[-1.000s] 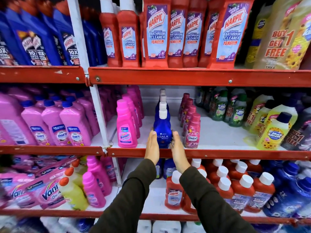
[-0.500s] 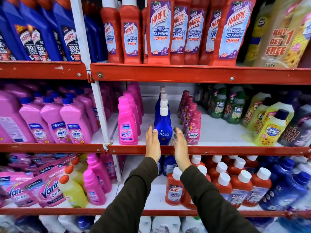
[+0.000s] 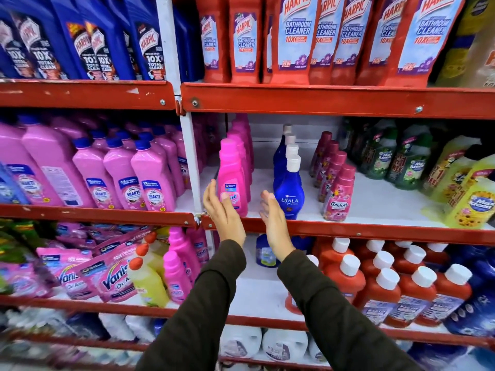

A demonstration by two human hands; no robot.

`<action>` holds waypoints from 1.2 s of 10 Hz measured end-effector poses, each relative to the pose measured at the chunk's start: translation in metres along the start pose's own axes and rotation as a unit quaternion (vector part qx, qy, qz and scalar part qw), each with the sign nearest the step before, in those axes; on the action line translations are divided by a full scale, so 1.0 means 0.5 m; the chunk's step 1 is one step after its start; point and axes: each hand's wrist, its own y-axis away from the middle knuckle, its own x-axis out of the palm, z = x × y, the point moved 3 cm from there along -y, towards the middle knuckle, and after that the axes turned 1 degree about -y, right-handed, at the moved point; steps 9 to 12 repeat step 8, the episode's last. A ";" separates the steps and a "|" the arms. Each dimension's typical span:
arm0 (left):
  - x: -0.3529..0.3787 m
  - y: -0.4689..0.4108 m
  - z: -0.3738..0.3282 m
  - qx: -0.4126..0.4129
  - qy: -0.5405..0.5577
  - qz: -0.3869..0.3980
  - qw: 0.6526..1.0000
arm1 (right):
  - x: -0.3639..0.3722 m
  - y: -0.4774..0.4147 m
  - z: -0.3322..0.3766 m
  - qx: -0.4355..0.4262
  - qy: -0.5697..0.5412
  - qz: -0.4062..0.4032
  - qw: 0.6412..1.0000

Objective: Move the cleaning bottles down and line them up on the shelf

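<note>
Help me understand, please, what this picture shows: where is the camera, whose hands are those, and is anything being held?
The camera sits on a person's head and looks forward and down, so the two dark-sleeved arms are the wearer's own. No machine is involved. In front stands a red shelf rack full of cleaning products. The left hand and right hand are both open, palms facing each other, holding nothing. The left hand is just in front of a pink Vanish bottle; I cannot tell whether it touches it. The right hand is beside a blue Ujala bottle, which heads a neat row running backwards. Next to that stands a row of pink Comfort bottles.
</note>
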 end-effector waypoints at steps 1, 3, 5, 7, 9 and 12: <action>-0.018 -0.051 0.033 -0.075 0.012 0.073 0.994 | 0.037 -0.013 0.002 0.033 -0.003 0.026 0.999; -0.017 -0.118 0.138 -0.172 0.028 0.181 0.968 | 0.078 -0.037 -0.009 0.028 0.009 0.070 0.997; -0.020 -0.113 0.104 -0.165 0.051 0.189 0.967 | 0.074 -0.045 -0.022 0.035 0.014 0.055 0.998; -0.020 -0.114 0.108 -0.165 0.010 0.195 0.967 | 0.078 -0.038 -0.023 0.048 0.044 0.059 0.996; -0.029 -0.084 0.048 -0.106 -0.028 0.152 0.982 | 0.054 -0.031 -0.006 0.008 0.049 0.012 0.999; -0.029 -0.084 0.048 -0.106 -0.028 0.152 0.982 | 0.054 -0.031 -0.006 0.008 0.049 0.012 0.999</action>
